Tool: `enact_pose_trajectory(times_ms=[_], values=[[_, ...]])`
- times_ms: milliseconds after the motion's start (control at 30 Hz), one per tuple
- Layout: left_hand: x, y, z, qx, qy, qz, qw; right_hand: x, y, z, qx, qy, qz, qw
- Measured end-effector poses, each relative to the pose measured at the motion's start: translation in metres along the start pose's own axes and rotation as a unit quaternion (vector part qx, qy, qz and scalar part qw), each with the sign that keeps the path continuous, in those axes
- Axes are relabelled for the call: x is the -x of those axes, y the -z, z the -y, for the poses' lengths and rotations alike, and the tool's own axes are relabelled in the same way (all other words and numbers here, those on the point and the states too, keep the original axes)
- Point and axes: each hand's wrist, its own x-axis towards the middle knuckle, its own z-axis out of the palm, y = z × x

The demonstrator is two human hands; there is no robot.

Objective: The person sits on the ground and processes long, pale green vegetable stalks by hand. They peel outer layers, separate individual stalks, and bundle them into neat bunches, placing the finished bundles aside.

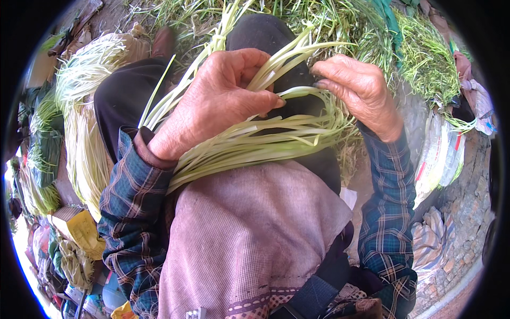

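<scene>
My left hand is shut on a small bunch of long pale-green leaves, which look like blanched garlic chives. Their tips fan out past my fingers to the upper right. A larger bundle of the same leaves lies across my lap, passing below the left hand and looping round on the right. More leaves run behind my left wrist. Beside that loop is my right hand, thumb and forefinger close together near the leaves. Whether a strand sits between them cannot be made out. A pinkish checked cloth covers my lap.
Loose green leaves spread over the ground ahead. A thick sheaf of pale leaves lies on the left. At right are a heap of thin greens, leaves in clear plastic and a striped sack. A yellow box stands lower left.
</scene>
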Motion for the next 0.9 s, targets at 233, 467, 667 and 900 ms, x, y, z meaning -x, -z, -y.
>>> enact_pose_trajectory(times_ms=[233,467,667,900], values=[[0.0,-0.003,0.0,-0.031,-0.018,-0.026,0.999,0.004,-0.009,-0.016,-0.066,-0.053,-0.008,0.996],[0.0,0.002,-0.005,-0.039,0.038,-0.001,0.999,0.017,0.006,0.007,-0.058,0.026,-0.192,0.979],[0.0,-0.004,-0.006,0.004,0.018,-0.011,1.0,0.01,-0.024,0.022,0.025,0.01,-0.134,0.991],[0.0,-0.001,-0.004,-0.014,0.048,-0.006,0.999,0.005,-0.023,0.015,0.103,0.077,-0.111,0.986]])
